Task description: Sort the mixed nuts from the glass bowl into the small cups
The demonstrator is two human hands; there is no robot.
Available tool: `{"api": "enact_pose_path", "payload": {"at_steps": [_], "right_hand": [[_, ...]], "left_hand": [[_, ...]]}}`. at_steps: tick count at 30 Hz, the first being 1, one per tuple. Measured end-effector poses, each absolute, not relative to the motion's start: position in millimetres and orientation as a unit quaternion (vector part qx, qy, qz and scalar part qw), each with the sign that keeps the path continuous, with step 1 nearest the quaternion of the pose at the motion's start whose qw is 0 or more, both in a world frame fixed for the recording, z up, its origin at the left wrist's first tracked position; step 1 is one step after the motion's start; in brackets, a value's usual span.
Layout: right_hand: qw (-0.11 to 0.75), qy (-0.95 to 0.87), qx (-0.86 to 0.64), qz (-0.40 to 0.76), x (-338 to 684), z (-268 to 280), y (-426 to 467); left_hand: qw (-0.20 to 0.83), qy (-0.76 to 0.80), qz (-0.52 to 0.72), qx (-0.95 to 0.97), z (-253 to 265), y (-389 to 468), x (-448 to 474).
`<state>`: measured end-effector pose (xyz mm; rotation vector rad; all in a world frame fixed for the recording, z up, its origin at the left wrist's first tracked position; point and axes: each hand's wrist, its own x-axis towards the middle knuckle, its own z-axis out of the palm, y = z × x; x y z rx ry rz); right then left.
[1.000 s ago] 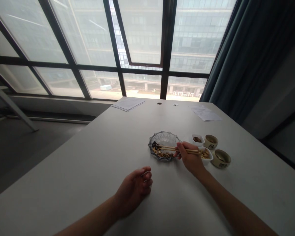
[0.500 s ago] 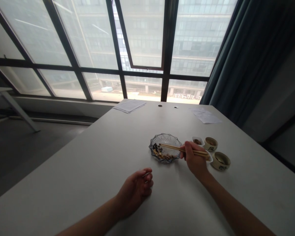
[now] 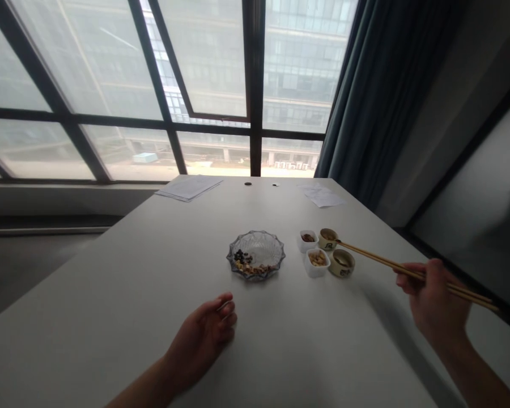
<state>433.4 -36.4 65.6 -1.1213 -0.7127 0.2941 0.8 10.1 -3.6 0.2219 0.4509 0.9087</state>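
Note:
My right hand [image 3: 440, 303] grips a pair of wooden chopsticks [image 3: 378, 258], held nearly together and pointing left. Their tips appear at the right rim of the far small pot [image 3: 328, 245]; whether they touch it I cannot tell. My left hand [image 3: 199, 343] rests on the table, fingers loosely curled and holding nothing. Beyond it sits a scalloped glass plate [image 3: 267, 247], with dark pieces [image 3: 239, 256] at its left and light brown pieces [image 3: 259, 269] along its near edge.
A near small pot [image 3: 342, 263] and two white tubs, one with brown bits [image 3: 308, 238], one with tan pieces [image 3: 317, 259], stand beside the far pot. Papers [image 3: 189, 188] lie at the table's back left, another sheet [image 3: 323, 196] at back right. A curtain [image 3: 352, 113] hangs right.
My right hand has swung right, carrying the chopsticks from over the glass plate to the small pots. The view has turned right. My left hand keeps its curled pose.

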Motion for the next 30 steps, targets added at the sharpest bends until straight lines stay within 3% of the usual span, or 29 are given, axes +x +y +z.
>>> {"api": "enact_pose_path", "payload": {"at_steps": [8, 13, 30], "right_hand": [[0.765, -0.267, -0.561, 0.171, 460, 19, -52], [0.731, -0.306, -0.584, 0.178, 454, 13, -52], [0.767, -0.270, -0.507, 0.287, 445, 9, -60]], "left_hand": [[0.845, 0.273, 0.445, 0.117, 4, 11, -1], [0.837, 0.303, 0.443, 0.104, 7, 10, -2], [0.837, 0.293, 0.440, 0.138, 8, 0, -2]]}}
